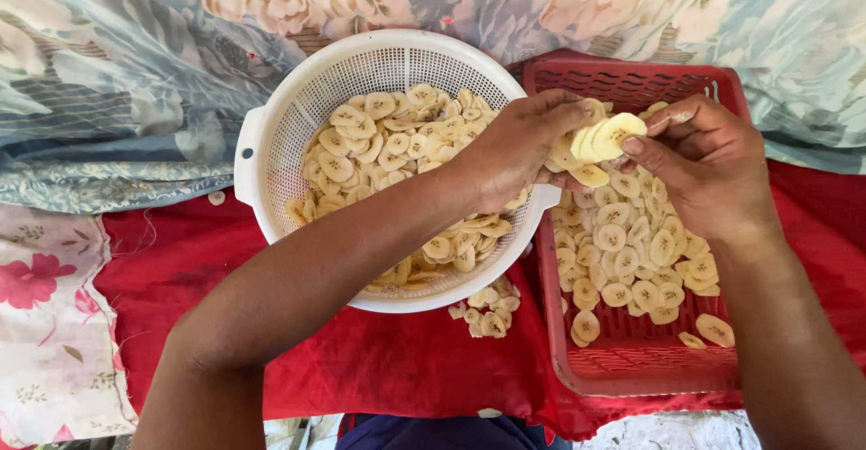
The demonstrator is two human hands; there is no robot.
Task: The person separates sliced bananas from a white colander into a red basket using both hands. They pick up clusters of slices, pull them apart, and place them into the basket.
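Banana slices (603, 136) are held in a small stack, up above the far end of the red basket (631, 369). The stack is pinched between both hands. The left hand (514, 148) is curled around the near side of the stack, with its fingers pressed together on the slices. The right hand (708, 166) is closed on the other side, and the top slice is pressed by its thumb (645, 148).

More loose slices (622, 243) are spread flat inside the red basket, just below the hands. The basket is only partly covered, and bare red mesh is seen at its near end. A white round strainer (271, 116) is set just beside it, on the left, and it is filled with many more slices. A few slices (487, 310) are dropped on the red cloth (379, 360), between the strainer and the basket. A flowered cloth (117, 71) is seen behind it all.

The step in hand looks like this: a stuck stack is being pulled apart, one slice at a time, over the red basket. For the next move, a soft touch is needed, so that the thin slices are not broken. The top slice would have to be slid off with the thumb and laid flat on a bare spot.
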